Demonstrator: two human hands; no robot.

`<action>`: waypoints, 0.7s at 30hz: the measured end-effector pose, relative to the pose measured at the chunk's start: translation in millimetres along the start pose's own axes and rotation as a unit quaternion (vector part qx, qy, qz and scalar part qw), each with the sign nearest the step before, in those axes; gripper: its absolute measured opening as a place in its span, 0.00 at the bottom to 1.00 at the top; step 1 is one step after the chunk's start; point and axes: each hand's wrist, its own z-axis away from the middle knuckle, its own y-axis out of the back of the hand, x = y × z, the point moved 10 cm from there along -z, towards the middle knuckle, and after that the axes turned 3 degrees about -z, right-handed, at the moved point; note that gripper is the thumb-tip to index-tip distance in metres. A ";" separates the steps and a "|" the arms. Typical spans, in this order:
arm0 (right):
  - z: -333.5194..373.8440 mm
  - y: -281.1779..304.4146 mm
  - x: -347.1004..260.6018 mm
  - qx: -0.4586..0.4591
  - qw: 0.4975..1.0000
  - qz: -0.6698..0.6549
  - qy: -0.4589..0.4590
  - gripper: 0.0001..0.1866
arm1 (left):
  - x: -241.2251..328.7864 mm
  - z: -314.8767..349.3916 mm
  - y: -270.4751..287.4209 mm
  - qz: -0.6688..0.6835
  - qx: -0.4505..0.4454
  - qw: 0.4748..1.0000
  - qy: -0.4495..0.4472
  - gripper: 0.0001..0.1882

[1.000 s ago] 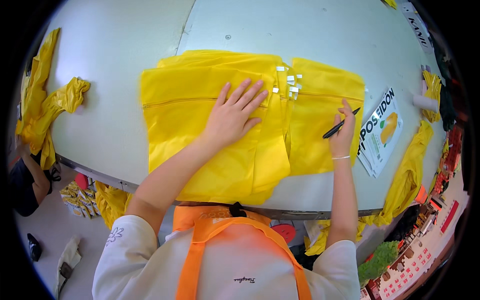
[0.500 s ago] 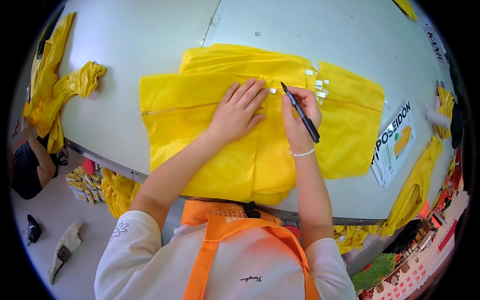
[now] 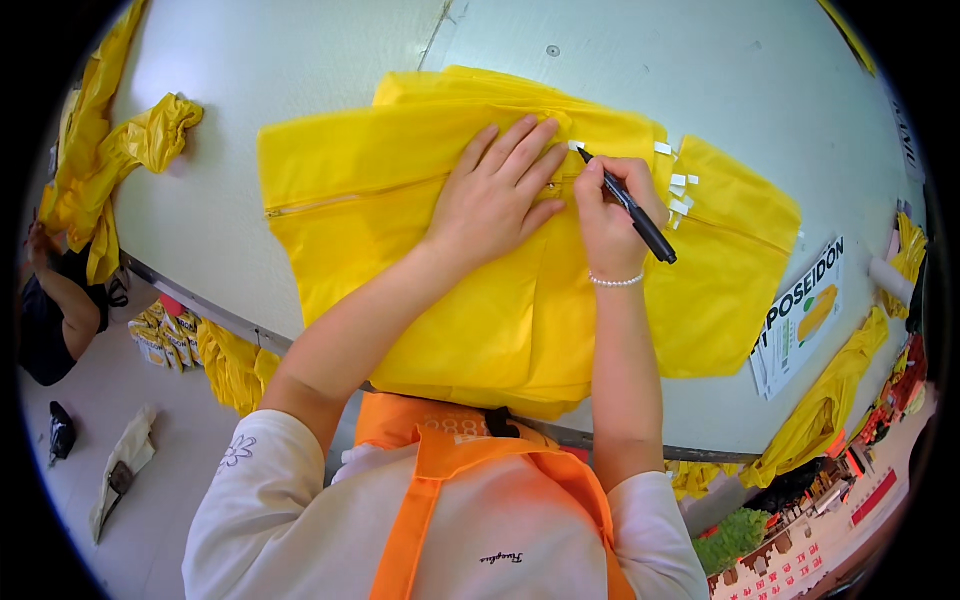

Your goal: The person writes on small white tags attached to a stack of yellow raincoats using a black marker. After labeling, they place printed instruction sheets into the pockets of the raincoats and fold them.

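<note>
A stack of flat yellow fabric pieces with zippers (image 3: 440,330) lies on the table in front of me. My left hand (image 3: 500,190) rests flat on the top piece, fingers stretched out, just left of a small white tag (image 3: 576,146). My right hand (image 3: 620,215) is closed round a black marker pen (image 3: 645,228). The pen's tip points up and left and is at the tag; whether it touches I cannot tell. Several more white tags (image 3: 680,182) stick out at the right side of the stack, over another yellow zippered piece (image 3: 735,240).
Printed sheets (image 3: 800,315) lie right of the stack. Crumpled yellow material lies at the far left (image 3: 150,140) and over the right table edge (image 3: 825,400). Another person's arm (image 3: 65,290) shows at the left. Yellow bundles (image 3: 235,365) sit below the table's left edge.
The pen tip has come from above the fabric to the white tag. My left hand still lies flat on the yellow piece. The whole view has shifted and turned slightly.
</note>
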 end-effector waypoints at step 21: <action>2.0 5.1 4.2 -0.010 0.999 -0.025 -0.023 0.05 | 1.8 -1.6 -1.8 0.006 0.010 1.000 -0.002 0.26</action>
